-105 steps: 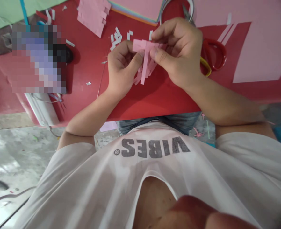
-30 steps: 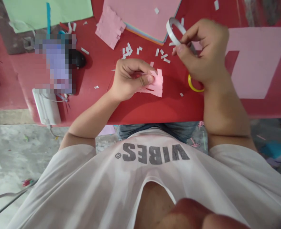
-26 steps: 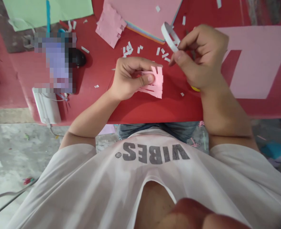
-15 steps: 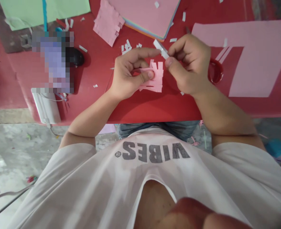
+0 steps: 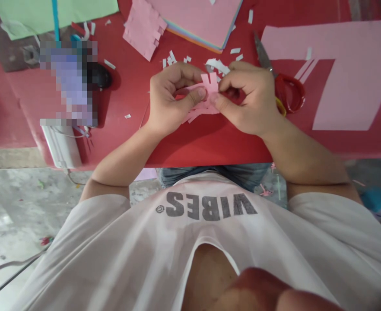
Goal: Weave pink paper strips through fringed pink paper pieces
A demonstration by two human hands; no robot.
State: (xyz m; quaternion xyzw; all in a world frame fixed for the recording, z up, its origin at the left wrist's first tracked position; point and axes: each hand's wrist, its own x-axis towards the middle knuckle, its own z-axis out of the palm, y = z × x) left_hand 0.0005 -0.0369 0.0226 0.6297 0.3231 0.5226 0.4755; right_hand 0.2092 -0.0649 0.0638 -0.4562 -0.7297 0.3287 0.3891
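One fringed piece of pink paper [image 5: 208, 97] is pinched between the person's two hands, above the middle of a red table [image 5: 210, 147]. Its cut strips splay downward and outward, with two short tabs standing up between the hands. Whether the lowest strips touch the tabletop cannot be told.

The left hand [image 5: 173, 99] grips narrowly, its thumb pressed across the pink paper and its fingers curled behind. The right hand [image 5: 245, 97] closes just as tightly from the other side, its thumb and bent fingers meeting the paper close beside the left thumb. A curled white strip [image 5: 217, 66] lies just past the right fingers, touching them or tucked under them; the view doesn't settle which.

Small white paper scraps [image 5: 171, 57] are scattered on the table just beyond the hands. Red-handled scissors [image 5: 289, 93] lie to the right of the right hand, their blades pointing away from the person, with a yellow ring [image 5: 280, 106] partly under the handles. Further right is a large cut pink sheet [image 5: 349, 82]. Straight ahead sits a stack of coloured paper [image 5: 193, 21], pink on top, and to its left a notched pink piece [image 5: 143, 28]. A green sheet [image 5: 48, 13] lies at the far left corner, and a white power strip [image 5: 61, 147] sits by the near edge.
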